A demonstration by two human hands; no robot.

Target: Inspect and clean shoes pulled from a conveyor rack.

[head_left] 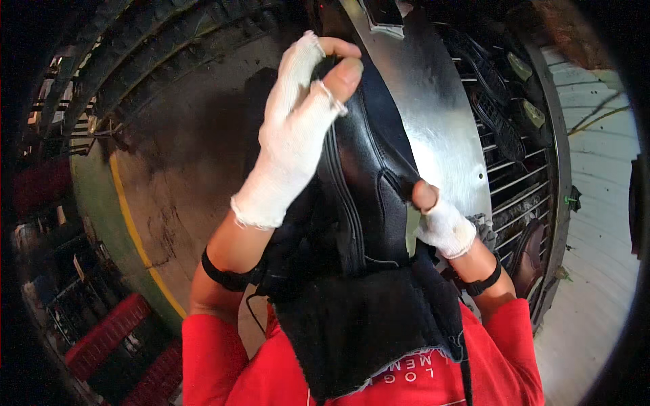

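Note:
A black leather shoe [365, 162] lies lengthwise before me, toe away from me and heel toward my body, with its sole edge facing left. My left hand [294, 128], in a white glove with bare fingertips, curls at the toe end, thumb and forefinger close together. The glove hides most of the toe. On the right, my right hand [443, 220], gloved the same way, grips the shoe near its ankle opening, thumb on the upper. A pale green strip [412, 230] shows beside that hand. Below the heel, a black cloth [365, 331] covers my lap.
A shiny metal plate [440, 122] stands right of the shoe, beside a barred metal rack [518, 193]. Dark shoe soles [497, 125] and a brown shoe [528, 260] rest there. Red slatted racks [108, 328] stand lower left, past a yellow floor line [128, 216].

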